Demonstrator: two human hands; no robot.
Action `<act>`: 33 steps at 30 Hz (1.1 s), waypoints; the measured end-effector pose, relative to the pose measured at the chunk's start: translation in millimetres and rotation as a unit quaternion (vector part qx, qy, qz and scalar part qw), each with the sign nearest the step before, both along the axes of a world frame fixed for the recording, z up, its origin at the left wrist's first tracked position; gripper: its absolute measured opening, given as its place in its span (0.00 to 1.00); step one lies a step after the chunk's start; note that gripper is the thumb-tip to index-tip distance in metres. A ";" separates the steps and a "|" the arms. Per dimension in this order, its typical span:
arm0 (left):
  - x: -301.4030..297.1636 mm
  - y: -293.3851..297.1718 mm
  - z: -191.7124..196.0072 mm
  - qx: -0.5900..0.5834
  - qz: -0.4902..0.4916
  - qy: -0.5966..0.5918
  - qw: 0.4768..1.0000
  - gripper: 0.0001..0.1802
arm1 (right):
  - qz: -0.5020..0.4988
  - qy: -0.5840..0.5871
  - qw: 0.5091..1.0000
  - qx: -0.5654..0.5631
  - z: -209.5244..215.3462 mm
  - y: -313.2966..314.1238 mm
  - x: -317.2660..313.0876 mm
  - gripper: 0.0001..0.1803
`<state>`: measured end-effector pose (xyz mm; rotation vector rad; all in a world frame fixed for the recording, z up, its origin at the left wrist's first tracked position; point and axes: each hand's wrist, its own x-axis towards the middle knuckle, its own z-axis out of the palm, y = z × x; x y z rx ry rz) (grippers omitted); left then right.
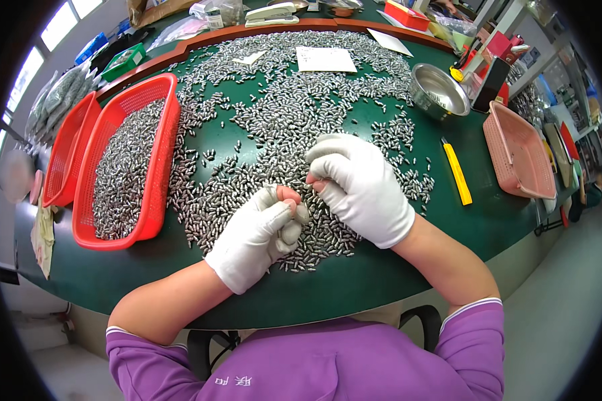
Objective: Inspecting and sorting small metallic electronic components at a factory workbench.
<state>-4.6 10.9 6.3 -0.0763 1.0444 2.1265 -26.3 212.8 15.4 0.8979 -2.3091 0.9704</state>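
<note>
Both my hands wear white gloves with the fingertips bare, and they hover close together over a wide spread of small silvery metal pieces (287,117). My left hand (254,237) is closed, thumb pressed against the curled fingers. Just right of it and slightly farther away, my right hand (366,190) is closed too, its thumb and index fingertip pinched together. Anything between either set of fingertips is too small or hidden to make out. At my left, a red plastic basket (172,134) holds a heap of the same metal pieces.
The pieces lie on a green tabletop (374,287) with a raised wooden edge (301,25) at the back. A metal bowl (441,87), a yellow utility knife (457,172) and a pink basket (525,157) stand right. White paper (325,59) rests on the pile. Another red basket (67,160) is far left.
</note>
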 end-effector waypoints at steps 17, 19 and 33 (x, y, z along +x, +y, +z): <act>0.2 1.0 4.6 -0.026 -0.008 0.007 1.000 0.06 | -0.060 -0.011 0.988 0.138 -10.9 10.6 -4.5 0.11; 0.2 1.3 4.8 -0.026 -0.008 0.007 1.000 0.06 | -0.049 -0.032 0.990 0.129 -11.0 9.0 -4.6 0.07; -1.2 -3.2 -2.4 0.057 -0.009 0.010 0.998 0.14 | -0.034 -0.023 0.992 0.115 -10.1 1.3 -2.0 0.06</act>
